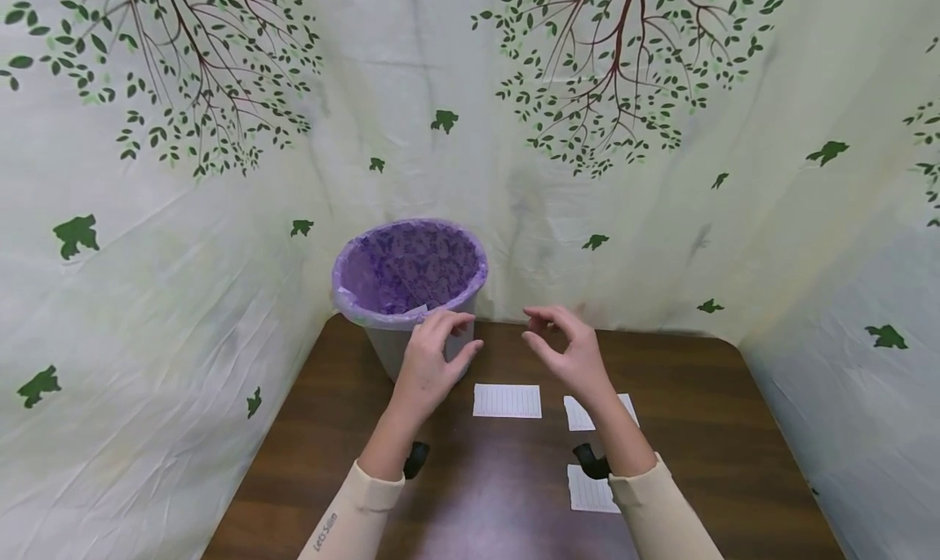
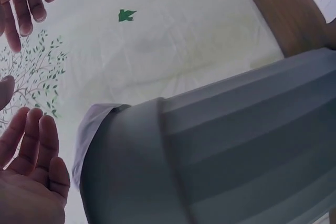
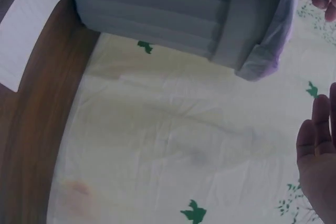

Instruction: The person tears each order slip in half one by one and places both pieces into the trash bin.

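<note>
My left hand (image 1: 429, 360) hovers just in front of the grey bin (image 1: 385, 352), overlapping its front side in the head view. Its fingers are relaxed and gently bent, with nothing between them and the thumb. To the right, my right hand (image 1: 573, 356) is raised over the table with loosely curved fingers, and it holds nothing. A purple patterned liner (image 1: 422, 258) is folded over the bin's rim. A small white piece (image 1: 417, 309) shows inside the liner by the front rim. Below and between the hands lies a lined paper card (image 1: 507, 401).
The bin stands at the back left of the brown wooden table (image 1: 485, 495). Another lined card (image 1: 580, 415) lies partly behind my right forearm, and a third lined card (image 1: 587, 495) is nearer the front. A leaf-printed cloth (image 1: 529, 193) hangs around the table.
</note>
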Available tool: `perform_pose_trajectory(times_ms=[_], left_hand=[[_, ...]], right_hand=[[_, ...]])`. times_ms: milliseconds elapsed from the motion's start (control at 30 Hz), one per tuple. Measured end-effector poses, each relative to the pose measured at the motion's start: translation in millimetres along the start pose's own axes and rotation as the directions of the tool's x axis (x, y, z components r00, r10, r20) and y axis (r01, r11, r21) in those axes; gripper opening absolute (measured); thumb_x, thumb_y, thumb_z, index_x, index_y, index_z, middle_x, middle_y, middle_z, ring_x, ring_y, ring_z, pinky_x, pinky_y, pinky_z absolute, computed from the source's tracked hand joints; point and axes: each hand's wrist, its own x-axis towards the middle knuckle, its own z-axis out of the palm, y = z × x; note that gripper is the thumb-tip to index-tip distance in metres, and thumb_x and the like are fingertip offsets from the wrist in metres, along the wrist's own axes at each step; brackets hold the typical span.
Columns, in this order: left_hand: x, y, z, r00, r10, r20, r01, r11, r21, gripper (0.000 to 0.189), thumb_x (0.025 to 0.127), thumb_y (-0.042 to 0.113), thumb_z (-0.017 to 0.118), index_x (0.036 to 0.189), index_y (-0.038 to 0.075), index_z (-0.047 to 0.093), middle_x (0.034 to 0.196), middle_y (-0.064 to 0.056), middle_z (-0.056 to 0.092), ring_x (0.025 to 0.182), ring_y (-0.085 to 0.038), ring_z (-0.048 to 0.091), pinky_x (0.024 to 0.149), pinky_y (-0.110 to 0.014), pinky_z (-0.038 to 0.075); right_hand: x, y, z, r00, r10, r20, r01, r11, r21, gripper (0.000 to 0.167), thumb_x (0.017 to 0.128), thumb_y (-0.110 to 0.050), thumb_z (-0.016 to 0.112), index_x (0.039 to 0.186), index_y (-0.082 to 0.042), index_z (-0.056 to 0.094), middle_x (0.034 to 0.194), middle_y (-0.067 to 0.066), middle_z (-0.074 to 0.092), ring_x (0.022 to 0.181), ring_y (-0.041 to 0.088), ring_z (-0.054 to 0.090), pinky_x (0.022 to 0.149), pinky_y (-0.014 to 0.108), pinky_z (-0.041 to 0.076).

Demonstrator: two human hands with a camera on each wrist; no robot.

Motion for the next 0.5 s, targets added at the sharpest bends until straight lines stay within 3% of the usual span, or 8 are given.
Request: perform_pose_trajectory(times_ms=[233, 500], left_hand=[[-9.3, -0.4, 5.9, 0.996, -0.056, 0.074, 0.057, 0.998, -0.009, 0.041, 0.089, 0.018, 0.086, 0.126, 0.007, 0.071, 0.114, -0.01, 0.074, 0.108, -0.024, 0.069, 0.095, -0.049, 0.052], [-21.2, -5.0, 17.7, 0.986, -0.096, 0.134, 0.098, 0.995, -0.015, 0.049, 0.088, 0.021, 0.087, 0.132, 0.009, 0.07, 0.121, -0.006, 0.074, 0.115, -0.024, 0.07, 0.1, -0.05, 0.052]], right_hand=[[-20.8, 13.7, -4.0, 0.996, 0.059, 0.065, -0.056, 0.997, -0.051, 0.044, 0.091, -0.012, 0.084, 0.133, -0.017, 0.072, 0.117, -0.001, 0.075, 0.113, 0.021, 0.068, 0.095, 0.023, 0.049], [-36.0, 25.6, -0.7, 0.994, 0.069, 0.083, -0.063, 0.995, -0.081, 0.049, 0.089, -0.014, 0.086, 0.136, -0.017, 0.07, 0.122, 0.002, 0.075, 0.116, 0.022, 0.067, 0.093, 0.025, 0.049]])
